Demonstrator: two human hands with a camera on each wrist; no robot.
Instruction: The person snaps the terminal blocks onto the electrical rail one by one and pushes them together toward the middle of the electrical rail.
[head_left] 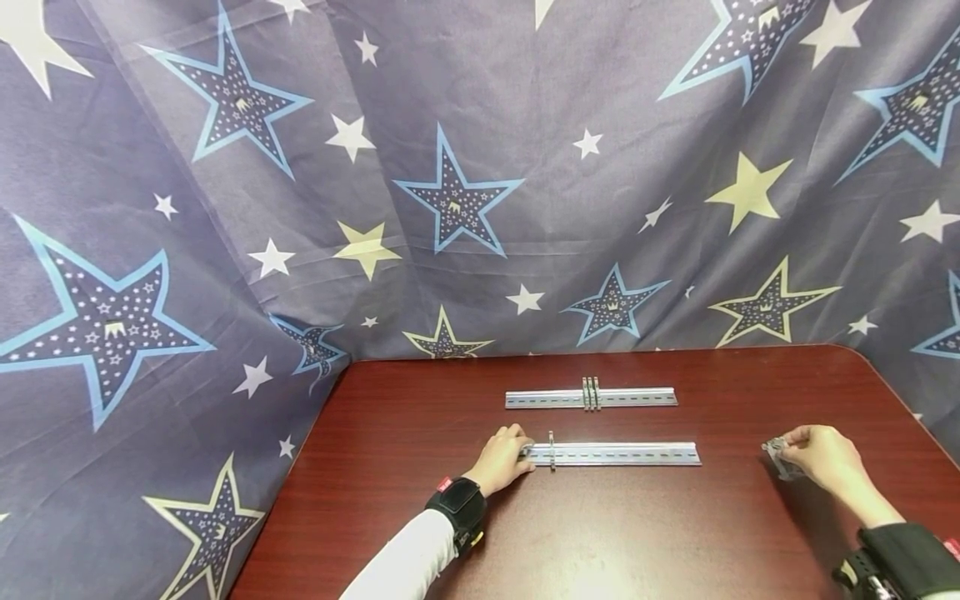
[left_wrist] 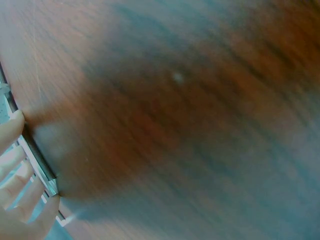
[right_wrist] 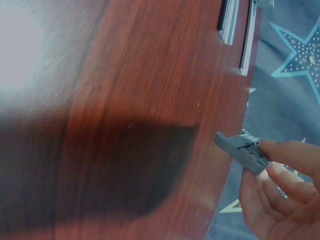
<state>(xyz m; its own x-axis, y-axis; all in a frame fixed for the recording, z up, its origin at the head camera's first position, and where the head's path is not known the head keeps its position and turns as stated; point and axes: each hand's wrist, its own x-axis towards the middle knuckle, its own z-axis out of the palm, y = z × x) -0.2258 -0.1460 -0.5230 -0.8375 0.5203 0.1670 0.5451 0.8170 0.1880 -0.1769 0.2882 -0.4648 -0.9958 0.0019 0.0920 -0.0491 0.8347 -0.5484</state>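
Observation:
My left hand (head_left: 504, 458) grips the left end of the nearer slotted metal DIN rail (head_left: 637, 454). In the left wrist view the thumb (left_wrist: 11, 131) lies along the rail's near edge and the other fingers reach over its end. One thin clip-on piece (head_left: 552, 451) sits across this rail just right of that hand. Off to the right, my right hand (head_left: 823, 457) pinches a small grey DIN rail end bracket (right_wrist: 245, 151) between thumb and fingertips, above the table and apart from both rails.
Behind the nearer rail lies a second DIN rail (head_left: 637, 397), with several thin clip-on pieces (head_left: 592, 394) grouped near its middle. Both lie on a reddish-brown wooden table (head_left: 420, 400). A grey star-patterned cloth (head_left: 525, 100) hangs along the table's back and left edges.

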